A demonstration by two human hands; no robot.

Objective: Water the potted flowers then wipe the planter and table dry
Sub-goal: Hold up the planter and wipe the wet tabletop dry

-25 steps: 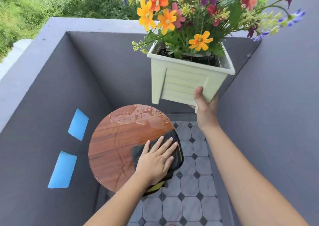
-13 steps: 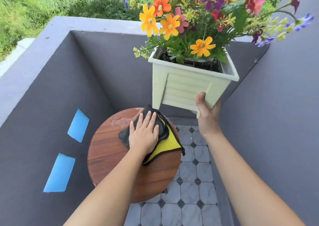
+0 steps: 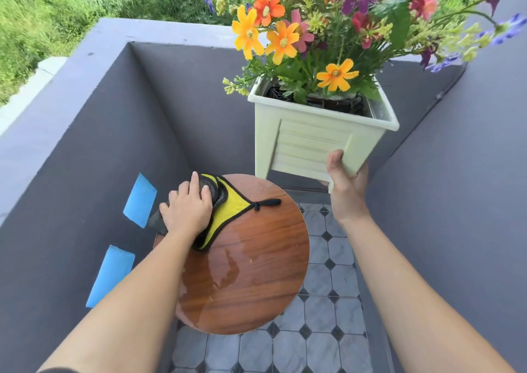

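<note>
A round wooden table [image 3: 256, 273] stands below me, with a thin film of water near its middle. My left hand [image 3: 186, 210] presses flat on a grey and yellow cloth [image 3: 228, 204] at the table's far left edge. My right hand [image 3: 346, 184] grips the lower right corner of a pale green square planter [image 3: 305, 144], holding it in the air above and to the right of the table. Orange, pink and purple flowers [image 3: 328, 30] fill the planter.
Grey balcony walls [image 3: 85, 144] close in on the left, far side and right. Two blue patches [image 3: 139, 200] mark the left wall. The floor [image 3: 322, 344] is grey octagonal tile. Grass [image 3: 57, 8] lies beyond the parapet.
My left hand has swept the cloth from the table's near right, across the far side, to the far left edge. The puddle at the far side is gone. The planter stays held up.
</note>
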